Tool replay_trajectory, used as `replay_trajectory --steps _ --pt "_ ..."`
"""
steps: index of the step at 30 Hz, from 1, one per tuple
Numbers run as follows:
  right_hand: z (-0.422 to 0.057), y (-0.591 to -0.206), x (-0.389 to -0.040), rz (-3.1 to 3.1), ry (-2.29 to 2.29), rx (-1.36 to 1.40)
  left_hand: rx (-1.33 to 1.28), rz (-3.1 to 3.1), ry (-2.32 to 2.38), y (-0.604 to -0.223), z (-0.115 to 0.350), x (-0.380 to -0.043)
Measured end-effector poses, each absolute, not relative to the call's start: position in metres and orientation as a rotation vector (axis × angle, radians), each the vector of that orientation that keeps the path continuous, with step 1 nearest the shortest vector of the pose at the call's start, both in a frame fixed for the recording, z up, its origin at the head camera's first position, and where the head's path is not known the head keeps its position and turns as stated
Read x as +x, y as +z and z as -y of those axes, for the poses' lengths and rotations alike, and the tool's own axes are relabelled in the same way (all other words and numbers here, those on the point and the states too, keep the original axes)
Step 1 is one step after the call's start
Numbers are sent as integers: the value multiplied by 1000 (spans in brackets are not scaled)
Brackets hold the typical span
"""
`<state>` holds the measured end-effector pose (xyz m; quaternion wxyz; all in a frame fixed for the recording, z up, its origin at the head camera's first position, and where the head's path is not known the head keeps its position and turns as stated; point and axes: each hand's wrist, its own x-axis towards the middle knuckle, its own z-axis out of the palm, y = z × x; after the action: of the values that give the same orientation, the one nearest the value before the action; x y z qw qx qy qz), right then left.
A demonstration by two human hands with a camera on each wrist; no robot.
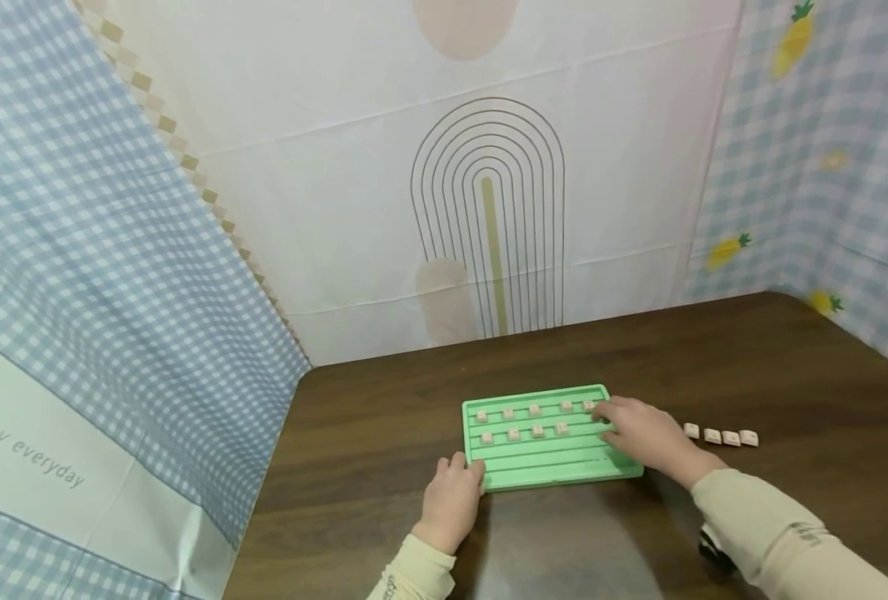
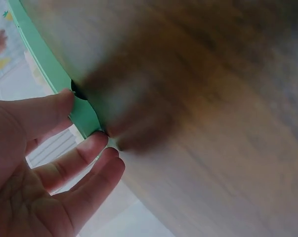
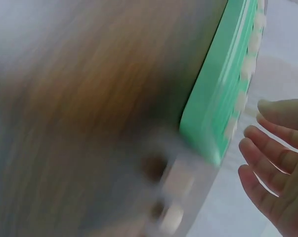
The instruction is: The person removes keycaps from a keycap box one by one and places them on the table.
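Note:
A pale green ridged tray (image 1: 549, 468) lies on the table, with cream keycaps (image 1: 537, 431) in its two far rows. My left hand (image 1: 453, 500) holds the tray's near left corner. In the left wrist view, the left thumb (image 2: 64, 101) and the index finger lie against the tray's edge (image 2: 87, 116). Over the tray's right side hovers my right hand (image 1: 650, 433), fingertips close to the last keycap (image 1: 589, 407) of the far row. The right wrist view shows its fingers (image 3: 267, 153) apart and loosely bent, with nothing between them.
Several loose keycaps (image 1: 730, 437) stand in a line on the brown table (image 1: 369, 417) to the right of the tray. A dark object (image 1: 714, 554) is partly hidden by the right sleeve. Patterned cloth (image 1: 354, 208) hangs behind the table and at both sides.

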<state>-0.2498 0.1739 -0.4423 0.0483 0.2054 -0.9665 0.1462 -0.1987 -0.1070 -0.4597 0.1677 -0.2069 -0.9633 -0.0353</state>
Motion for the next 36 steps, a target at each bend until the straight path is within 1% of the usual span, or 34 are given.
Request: replay_trajectory --steps 6,14,29,36 --pt "-138 -454 -263 2844 400 715 -584 2781 -123 -460 108 -199" --pt "-118 -462 -269 2840 387 677 -595 2773 -148 -463 109 -201" --pt "-116 -462 -271 2882 440 597 -609 2769 -170 -459 110 -201" --pt "-130 -442 -267 2849 521 608 -600 2800 -167 -460 112 -202"
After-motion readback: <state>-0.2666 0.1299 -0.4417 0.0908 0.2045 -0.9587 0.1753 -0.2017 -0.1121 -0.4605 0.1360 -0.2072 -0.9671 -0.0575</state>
